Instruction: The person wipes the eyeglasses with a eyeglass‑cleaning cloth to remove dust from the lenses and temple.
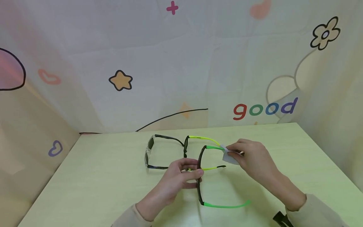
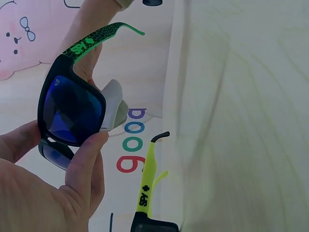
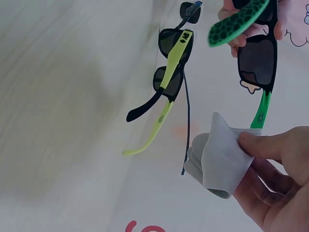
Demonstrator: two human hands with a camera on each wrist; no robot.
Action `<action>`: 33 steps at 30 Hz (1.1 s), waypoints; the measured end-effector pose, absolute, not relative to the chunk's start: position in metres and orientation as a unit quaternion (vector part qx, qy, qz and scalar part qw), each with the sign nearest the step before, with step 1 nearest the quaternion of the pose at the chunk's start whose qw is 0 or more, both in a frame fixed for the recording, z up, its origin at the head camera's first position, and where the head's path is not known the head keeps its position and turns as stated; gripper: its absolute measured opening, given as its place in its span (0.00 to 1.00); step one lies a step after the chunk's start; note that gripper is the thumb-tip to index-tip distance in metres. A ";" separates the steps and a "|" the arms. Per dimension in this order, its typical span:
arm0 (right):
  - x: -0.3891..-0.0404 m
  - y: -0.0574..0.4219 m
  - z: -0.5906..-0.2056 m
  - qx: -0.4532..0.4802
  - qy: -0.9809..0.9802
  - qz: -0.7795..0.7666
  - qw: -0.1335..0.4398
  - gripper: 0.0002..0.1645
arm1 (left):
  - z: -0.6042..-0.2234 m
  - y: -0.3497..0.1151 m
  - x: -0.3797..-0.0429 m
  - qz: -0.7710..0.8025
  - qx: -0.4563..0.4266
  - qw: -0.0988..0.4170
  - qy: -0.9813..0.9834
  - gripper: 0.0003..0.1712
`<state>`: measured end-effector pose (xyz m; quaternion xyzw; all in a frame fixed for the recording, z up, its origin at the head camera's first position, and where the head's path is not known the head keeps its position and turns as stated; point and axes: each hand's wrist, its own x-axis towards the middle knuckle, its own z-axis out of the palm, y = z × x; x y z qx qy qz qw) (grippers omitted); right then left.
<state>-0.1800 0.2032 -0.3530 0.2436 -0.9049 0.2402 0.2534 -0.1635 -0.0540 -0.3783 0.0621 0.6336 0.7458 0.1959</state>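
My left hand (image 1: 181,176) grips a pair of sunglasses (image 2: 72,111) by the middle of its black front, thumb on one side and fingers on the other. The lenses look blue in the left wrist view, and the green temples (image 1: 227,206) stand unfolded. With my right hand (image 1: 252,157) I pinch a folded light grey cloth (image 3: 222,159) round the far green temple, whose end is hidden in it. Just beyond are black-framed sunglasses with yellow temples (image 1: 202,137), standing open on the table.
A third pair of sunglasses (image 1: 151,143), with a clear front and dark temples, stands on the table (image 1: 93,179) to the left of the yellow pair. A printed curtain (image 1: 158,63) hangs behind the table and along its sides.
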 end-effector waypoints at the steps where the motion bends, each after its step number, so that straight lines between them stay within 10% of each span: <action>1: -0.180 0.205 -0.353 0.242 -0.905 0.243 0.251 0.14 | -0.378 -0.054 -0.164 0.746 0.063 0.195 0.634 0.28; 17: -0.177 0.246 -0.354 0.236 -0.897 0.275 0.253 0.16 | -0.374 -0.077 -0.179 0.748 0.045 0.164 0.642 0.31; 33: -0.158 0.215 -0.345 0.444 -0.818 0.346 0.117 0.17 | -0.374 -0.076 -0.185 0.756 0.034 0.148 0.637 0.31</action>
